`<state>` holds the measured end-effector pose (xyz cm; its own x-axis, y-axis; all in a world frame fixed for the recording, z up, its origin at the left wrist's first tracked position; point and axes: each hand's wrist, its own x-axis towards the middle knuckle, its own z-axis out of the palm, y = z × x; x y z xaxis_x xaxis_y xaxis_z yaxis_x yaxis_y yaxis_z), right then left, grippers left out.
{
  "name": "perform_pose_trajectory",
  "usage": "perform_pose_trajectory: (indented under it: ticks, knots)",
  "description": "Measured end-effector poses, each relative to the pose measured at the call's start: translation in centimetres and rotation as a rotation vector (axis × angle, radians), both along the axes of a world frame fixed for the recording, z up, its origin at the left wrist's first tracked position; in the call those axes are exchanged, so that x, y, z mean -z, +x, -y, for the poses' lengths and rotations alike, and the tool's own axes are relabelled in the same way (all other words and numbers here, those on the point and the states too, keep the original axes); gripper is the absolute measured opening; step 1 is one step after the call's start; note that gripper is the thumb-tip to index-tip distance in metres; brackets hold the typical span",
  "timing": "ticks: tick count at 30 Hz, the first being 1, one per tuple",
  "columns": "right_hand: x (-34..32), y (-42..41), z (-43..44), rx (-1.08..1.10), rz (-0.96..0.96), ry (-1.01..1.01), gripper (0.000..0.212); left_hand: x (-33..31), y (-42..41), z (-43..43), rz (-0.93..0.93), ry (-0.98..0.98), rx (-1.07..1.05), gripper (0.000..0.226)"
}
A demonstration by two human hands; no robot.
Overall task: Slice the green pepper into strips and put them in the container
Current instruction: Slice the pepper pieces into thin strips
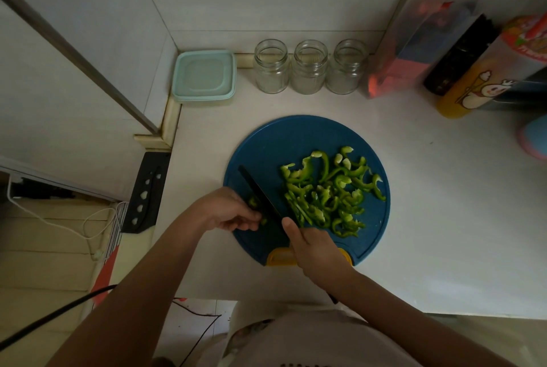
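Observation:
A round blue cutting board [266, 141] lies on the white counter. A pile of green pepper strips [325, 192] covers its right half. My right hand [313, 248] grips the handle of a black knife [260, 192], whose blade points up and left across the board. Left of the blade, my left hand [228, 209] holds a small leftover piece of green pepper [254, 202] with curled fingers; most of it is hidden under them. A pale teal lidded container [204, 75] sits closed at the back left corner of the counter.
Three empty glass jars [309, 66] stand in a row behind the board. Packets and bottles [461, 61] crowd the back right. A black cleaver [148, 192] lies off the counter's left edge. White counter shows to the right of the board.

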<state>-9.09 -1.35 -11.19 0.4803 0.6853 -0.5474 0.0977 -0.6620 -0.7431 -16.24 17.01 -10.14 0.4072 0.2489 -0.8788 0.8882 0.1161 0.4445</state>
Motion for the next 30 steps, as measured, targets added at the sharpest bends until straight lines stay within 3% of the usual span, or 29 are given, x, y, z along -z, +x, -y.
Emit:
perform_pose_trajectory:
  ticks: [5,14,19,22,25,28,30]
  knots:
    - [-0.3,0.8,-0.1,0.132,0.052,0.042,0.059,0.0,-0.1,0.0,0.01,-0.031,-0.025,0.01]
    - [-2.1,-1.1,0.7,-0.229,0.139,-0.063,0.054,0.1,-0.1,0.3,0.008,-0.062,-0.105,0.002]
    - [-1.3,-2.2,0.3,-0.31,0.301,-0.091,0.078,0.1,-0.2,0.4,0.034,-0.055,-0.097,0.01]
    - [-0.5,-2.4,0.2,-0.283,0.334,-0.089,0.084,0.2,-0.3,0.3,0.043,-0.039,-0.094,0.011]
    - [-0.4,-2.6,0.3,-0.28,0.318,-0.067,0.105,0.4,-0.3,0.3,0.039,-0.043,-0.093,0.009]
    - [-0.7,-2.6,0.2,-0.222,0.32,-0.097,0.061,0.4,-0.2,0.3,0.038,-0.043,-0.089,0.009]
    - [-0.9,-2.6,0.2,-0.203,0.336,-0.096,0.051,0.4,-0.2,0.3,0.034,-0.042,-0.087,0.009]
